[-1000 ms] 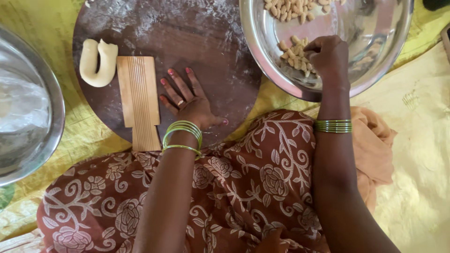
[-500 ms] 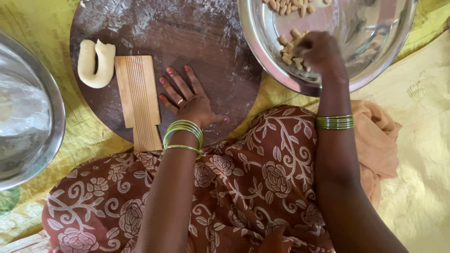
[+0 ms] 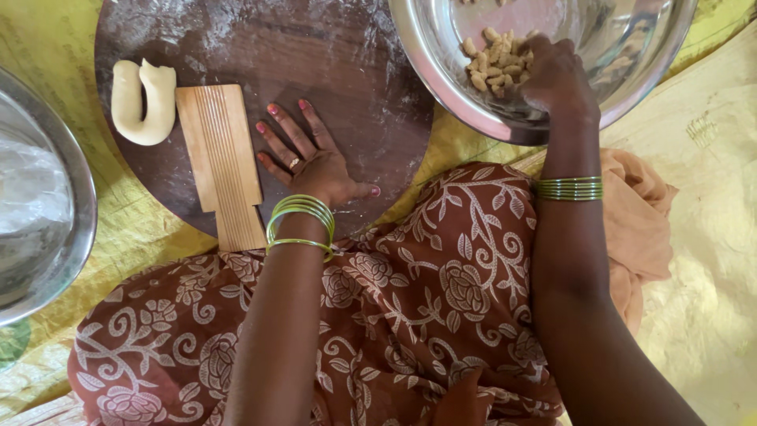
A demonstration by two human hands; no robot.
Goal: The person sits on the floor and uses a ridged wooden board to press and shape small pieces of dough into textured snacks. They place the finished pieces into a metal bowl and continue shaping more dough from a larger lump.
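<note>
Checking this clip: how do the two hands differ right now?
The left hand lies flat, fingers spread, on the round dark board; the right hand is curled inside the steel bowl. The left touches only board; the right rests on small dough pieces. Both wrists carry green bangles.

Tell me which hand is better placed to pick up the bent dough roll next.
Probably the left hand: it lies flat on the round board beside the ridged paddle, near the dough roll. The right hand is in the steel bowl.
</note>
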